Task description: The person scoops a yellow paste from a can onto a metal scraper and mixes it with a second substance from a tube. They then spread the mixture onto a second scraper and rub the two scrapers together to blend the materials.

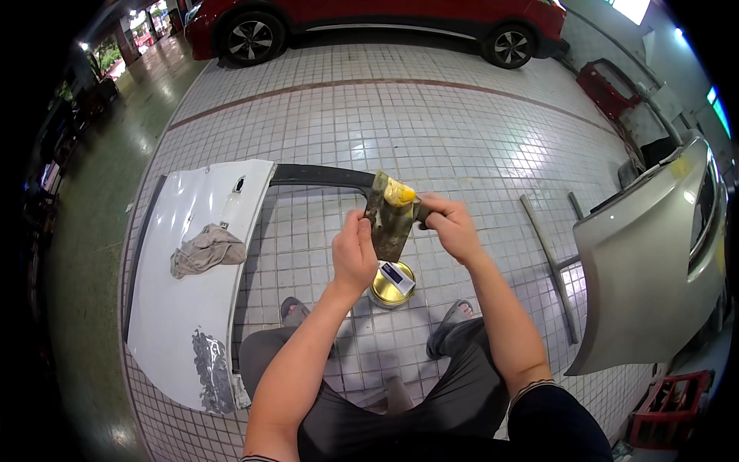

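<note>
In front of me my left hand (356, 250) is closed on the edge of a dark, stained putty board (391, 231). A lump of yellow and cream putty (399, 192) lies near its upper end. My right hand (454, 227) is closed on a small dark putty spreader (421, 212), which meets the board's right edge; its blade is partly hidden. Below the board, a round tin (389, 296) with a gold lid stands on the floor between my feet. A small white and dark packet (396, 278) lies on that lid.
To my left lies a white car door (188, 308) with a dark window frame, a grey rag (208, 250) and a scraped patch. A silver car panel (639, 269) stands at right beside a metal bar (548, 266). A red car (377, 19) is parked ahead.
</note>
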Demonstrator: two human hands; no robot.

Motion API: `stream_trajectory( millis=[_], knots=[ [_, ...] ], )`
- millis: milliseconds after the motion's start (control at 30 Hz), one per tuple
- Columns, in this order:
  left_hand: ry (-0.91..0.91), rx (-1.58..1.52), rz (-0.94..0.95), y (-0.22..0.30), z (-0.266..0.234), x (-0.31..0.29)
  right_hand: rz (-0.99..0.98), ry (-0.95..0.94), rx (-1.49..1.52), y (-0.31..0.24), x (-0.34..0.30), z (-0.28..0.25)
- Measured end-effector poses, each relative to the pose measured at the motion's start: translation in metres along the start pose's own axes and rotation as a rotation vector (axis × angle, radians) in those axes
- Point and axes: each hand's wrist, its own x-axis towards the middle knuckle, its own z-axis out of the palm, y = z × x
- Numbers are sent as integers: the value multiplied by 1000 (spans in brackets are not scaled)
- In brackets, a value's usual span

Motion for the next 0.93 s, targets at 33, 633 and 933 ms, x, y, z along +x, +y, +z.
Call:
stream_trajectory(
  millis=[33, 633, 933],
  knots=[
    [12, -2, -1, 2, 0, 0, -25, 59, -138, 5, -1, 0],
    [111, 112, 71, -19, -33, 22, -409, 151, -104, -8, -3, 39],
    [-17, 6, 130, -1, -18, 17, -80, 36, 553, 27, -1, -5]
  ],
)
